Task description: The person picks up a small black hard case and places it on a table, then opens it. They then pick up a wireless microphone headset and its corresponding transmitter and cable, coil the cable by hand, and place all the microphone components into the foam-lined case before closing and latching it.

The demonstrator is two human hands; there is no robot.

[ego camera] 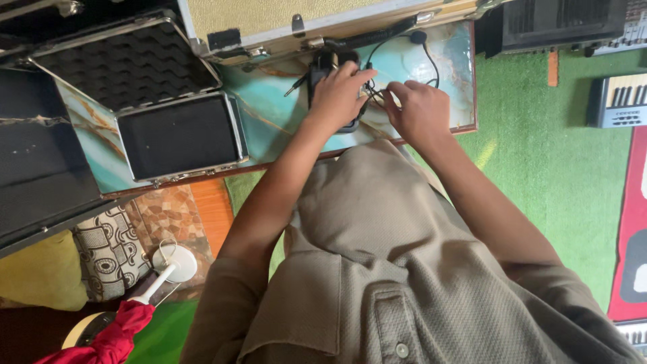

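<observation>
My left hand (339, 94) rests on a small black device (326, 67) that lies on the turquoise marbled table (445, 74). Its fingers pinch a thin black cable (431, 57) at the device's right side. My right hand (419, 108) is close beside it, fingers curled on the same cable near the table's front edge. The cable loops away to a small black round end (418, 37) at the far side. A short plug tip (294, 85) sticks out to the left of the device.
An open black foam-lined case (176, 135) lies on the table's left part. A tan hard case (317, 17) stands behind the device. Keyboards (617, 101) sit on the green carpet (539, 148) to the right. A patterned cushion (108, 253) and white stand lie below left.
</observation>
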